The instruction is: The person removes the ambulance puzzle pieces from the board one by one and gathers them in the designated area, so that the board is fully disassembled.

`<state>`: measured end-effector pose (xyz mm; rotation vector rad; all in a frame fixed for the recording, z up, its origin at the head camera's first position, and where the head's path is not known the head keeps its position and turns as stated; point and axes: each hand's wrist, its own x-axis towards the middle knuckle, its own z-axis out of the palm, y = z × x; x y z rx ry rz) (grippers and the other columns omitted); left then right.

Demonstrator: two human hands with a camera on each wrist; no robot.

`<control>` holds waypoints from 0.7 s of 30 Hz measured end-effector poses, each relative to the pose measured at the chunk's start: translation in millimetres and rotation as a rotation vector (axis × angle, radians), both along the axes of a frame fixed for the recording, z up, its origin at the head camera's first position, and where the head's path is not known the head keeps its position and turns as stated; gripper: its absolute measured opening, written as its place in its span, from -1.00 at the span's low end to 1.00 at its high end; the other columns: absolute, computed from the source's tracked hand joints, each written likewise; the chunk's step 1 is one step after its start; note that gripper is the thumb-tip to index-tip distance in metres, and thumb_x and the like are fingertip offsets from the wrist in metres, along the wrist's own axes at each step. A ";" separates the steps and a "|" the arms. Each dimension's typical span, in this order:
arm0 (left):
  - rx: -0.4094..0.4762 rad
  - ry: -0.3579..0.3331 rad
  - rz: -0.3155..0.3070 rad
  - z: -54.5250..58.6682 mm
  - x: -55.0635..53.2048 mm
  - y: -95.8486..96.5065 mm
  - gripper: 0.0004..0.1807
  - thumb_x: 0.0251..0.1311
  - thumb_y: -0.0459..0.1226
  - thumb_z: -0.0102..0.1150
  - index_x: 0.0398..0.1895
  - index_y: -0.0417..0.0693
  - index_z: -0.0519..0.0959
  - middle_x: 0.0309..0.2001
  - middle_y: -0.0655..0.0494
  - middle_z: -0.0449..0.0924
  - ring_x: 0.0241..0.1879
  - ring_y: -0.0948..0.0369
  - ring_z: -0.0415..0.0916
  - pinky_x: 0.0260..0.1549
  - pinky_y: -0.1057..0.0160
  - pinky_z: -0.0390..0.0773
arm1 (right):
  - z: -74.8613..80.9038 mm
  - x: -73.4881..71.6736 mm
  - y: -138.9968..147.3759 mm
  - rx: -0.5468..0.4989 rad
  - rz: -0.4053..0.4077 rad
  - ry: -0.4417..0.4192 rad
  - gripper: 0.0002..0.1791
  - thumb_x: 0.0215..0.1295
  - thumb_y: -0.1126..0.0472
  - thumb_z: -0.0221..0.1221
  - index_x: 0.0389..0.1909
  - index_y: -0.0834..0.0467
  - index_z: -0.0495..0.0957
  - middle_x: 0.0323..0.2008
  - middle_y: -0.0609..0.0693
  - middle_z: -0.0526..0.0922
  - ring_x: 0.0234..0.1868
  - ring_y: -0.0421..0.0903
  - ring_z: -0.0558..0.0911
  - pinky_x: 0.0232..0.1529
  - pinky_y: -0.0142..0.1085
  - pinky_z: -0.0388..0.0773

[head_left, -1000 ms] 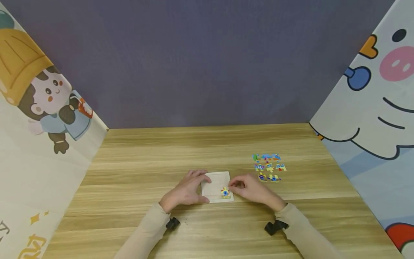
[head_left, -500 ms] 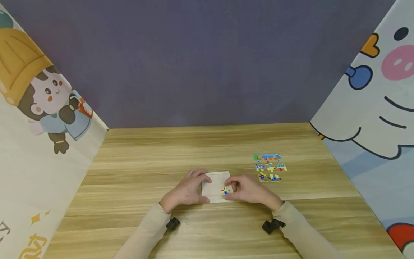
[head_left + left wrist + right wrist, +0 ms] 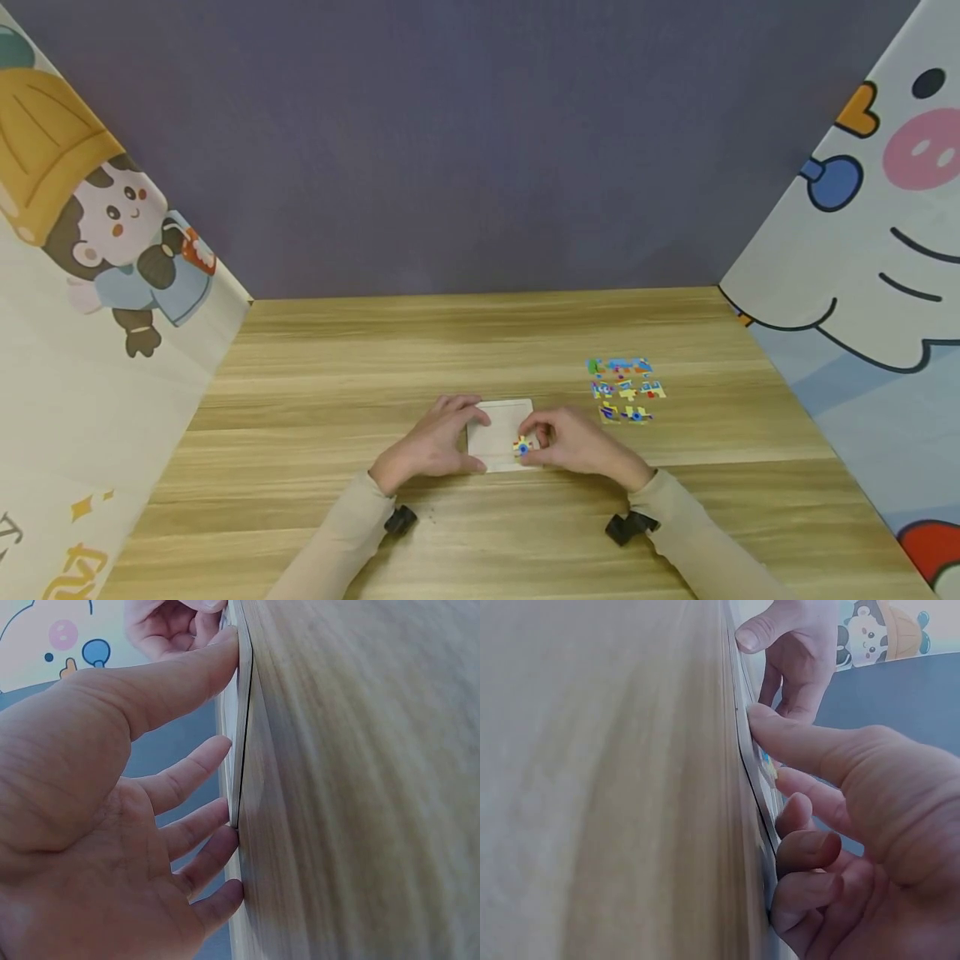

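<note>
A flat pale square puzzle tray [image 3: 501, 417] lies on the table between the hands. In its lower right corner is a yellow puzzle piece [image 3: 522, 448] with a blue round patch. My right hand [image 3: 573, 442] pinches this piece between thumb and index finger, its other fingers curled; the fingers cover the piece's right side. My left hand [image 3: 431, 437] rests at the tray's left side with spread fingers, thumb at the near edge and fingertips toward the far edge. In the left wrist view the thumb [image 3: 180, 682] touches the tray's rim.
Several colourful puzzle pieces [image 3: 626, 389] lie in rows on the wooden table [image 3: 360, 358], right of and beyond the tray. A dark panel [image 3: 480, 150] stands behind the table. Printed cartoon panels flank it left and right.
My right hand has shifted slightly left, its thumb and index finger now around the puzzle piece's right side. My left hand and the tray have stayed in place.
</note>
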<state>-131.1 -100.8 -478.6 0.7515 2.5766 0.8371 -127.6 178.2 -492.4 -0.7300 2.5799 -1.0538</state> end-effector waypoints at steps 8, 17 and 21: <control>0.004 0.008 -0.006 -0.9 0.1 -0.4 -0.36 0.11 -0.10 0.63 0.26 0.05 0.59 0.62 -0.05 0.25 0.58 -0.17 0.14 0.49 -0.29 0.34 | 3.1 2.3 -0.2 0.011 0.037 0.041 -0.56 0.15 0.03 0.58 0.03 -0.01 0.72 -0.27 -0.18 0.67 -0.51 -0.35 0.41 -0.47 -0.45 0.40; -0.004 0.010 -0.003 -1.1 -0.4 0.1 -0.36 0.11 -0.09 0.63 0.26 0.06 0.59 0.61 -0.06 0.26 0.57 -0.16 0.16 0.49 -0.27 0.35 | 3.3 0.3 0.3 -0.038 0.087 -0.006 -0.53 0.20 0.09 0.55 0.12 0.07 0.72 -0.22 -0.17 0.71 -0.55 -0.38 0.41 -0.50 -0.47 0.41; -0.005 0.013 -0.003 -1.5 -0.3 0.2 -0.36 0.11 -0.09 0.63 0.25 0.06 0.59 0.61 -0.07 0.27 0.57 -0.16 0.16 0.49 -0.27 0.35 | 2.4 -0.3 0.8 -0.040 0.095 -0.011 -0.54 0.22 0.11 0.55 0.13 0.08 0.72 -0.22 -0.17 0.71 -0.55 -0.38 0.41 -0.50 -0.47 0.42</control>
